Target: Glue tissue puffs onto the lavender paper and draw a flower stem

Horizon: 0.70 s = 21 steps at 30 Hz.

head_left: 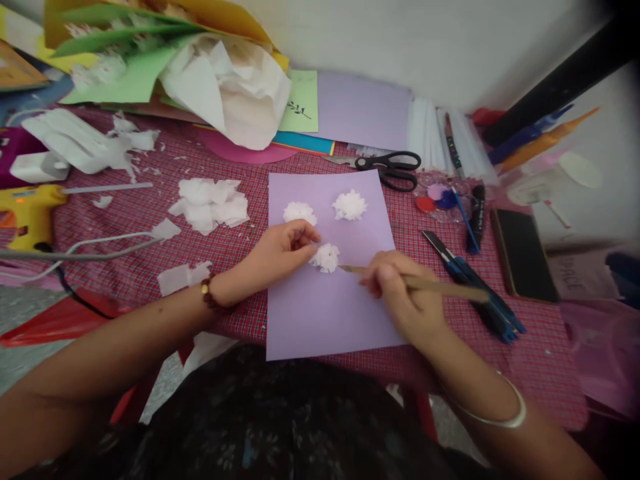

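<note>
Left hand (287, 250): fingers curled, thumb and forefinger at the left edge of a white paper flower (327, 258). Can't tell if they pinch a petal or just rest against it. Right hand (407, 293): fingers clamped on a thin stick (445, 288), pointed end toward the same flower, tip at its lower right edge. Too small to confirm contact.

Flower sits between the two sets of fingertips, lying on a purple sheet (325, 313). Two more on the same sheet: second flower (299, 212) just beyond the left fingers, partly hidden by them; third flower (350, 205) beyond both hands, in the gap between.

Left of the left fingers: loose paper pieces (210, 203) on the checked cloth (175, 157), glue gun (33, 213) well farther out. Beyond the right fingers: black scissors (380, 162), right by the sheet's far edge. Right of the right fingers: box cutter (493, 308) near the stick's back end, then a dark box-like item (525, 253) past it.
</note>
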Motion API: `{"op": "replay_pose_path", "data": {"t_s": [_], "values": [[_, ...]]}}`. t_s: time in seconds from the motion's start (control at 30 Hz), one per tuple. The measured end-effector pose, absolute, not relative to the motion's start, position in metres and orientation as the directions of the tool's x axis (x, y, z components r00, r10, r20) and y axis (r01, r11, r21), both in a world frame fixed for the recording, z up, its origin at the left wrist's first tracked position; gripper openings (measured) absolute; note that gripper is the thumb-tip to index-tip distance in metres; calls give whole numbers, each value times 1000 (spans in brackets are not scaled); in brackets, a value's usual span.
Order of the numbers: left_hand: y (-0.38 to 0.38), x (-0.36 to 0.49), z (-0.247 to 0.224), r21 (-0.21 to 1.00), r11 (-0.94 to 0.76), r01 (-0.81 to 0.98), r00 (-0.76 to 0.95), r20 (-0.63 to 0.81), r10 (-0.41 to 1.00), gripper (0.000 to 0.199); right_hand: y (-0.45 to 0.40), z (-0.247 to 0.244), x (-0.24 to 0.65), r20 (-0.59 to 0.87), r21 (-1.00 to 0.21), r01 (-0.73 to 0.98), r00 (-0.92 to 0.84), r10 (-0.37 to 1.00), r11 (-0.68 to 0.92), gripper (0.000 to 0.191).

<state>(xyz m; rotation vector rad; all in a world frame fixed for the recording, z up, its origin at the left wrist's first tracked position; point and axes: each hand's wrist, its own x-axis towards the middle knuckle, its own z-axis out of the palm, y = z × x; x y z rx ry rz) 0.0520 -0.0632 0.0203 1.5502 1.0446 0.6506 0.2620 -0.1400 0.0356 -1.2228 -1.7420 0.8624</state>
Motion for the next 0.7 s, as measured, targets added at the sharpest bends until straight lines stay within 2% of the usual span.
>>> {"op": "replay_pose_path", "data": {"t_s": [0.1, 0.23, 0.3, 0.37, 0.43, 0.5, 0.6, 0.7], "values": [[-62, 55, 21, 967, 39, 250, 461, -154, 874, 11, -135, 31, 266, 128, -980, 152, 1, 992, 127, 32], [-50, 44, 42, 972, 178, 153, 445, -229, 866, 14, -126, 18, 270, 12, -1000, 18, -42, 999, 12, 33], [-42, 25, 63, 987, 152, 59, 370, -164, 915, 14, -124, 13, 272, -27, -1000, 11, -63, 998, -26, 31], [-38, -4, 85, 998, 31, 60, 275, -46, 960, 10, -124, 10, 274, -45, -999, 29, -68, 997, -43, 30], [-42, -37, 100, 986, -52, 157, 236, 14, 972, 8, -124, 9, 275, -39, -998, 43, -60, 997, -36, 29], [-54, -70, 104, 935, -63, 349, 255, -30, 967, 10, -125, 10, 275, -54, -996, 75, -61, 997, -50, 30], [-79, -108, 92, 731, -71, 679, 302, -190, 934, 16, -126, 12, 275, -76, -987, 143, -50, 996, -68, 30], [-100, -131, 69, 494, -170, 853, 286, -168, 944, 25, -126, 12, 274, -67, -981, 186, -11, 998, -64, 30]]}}
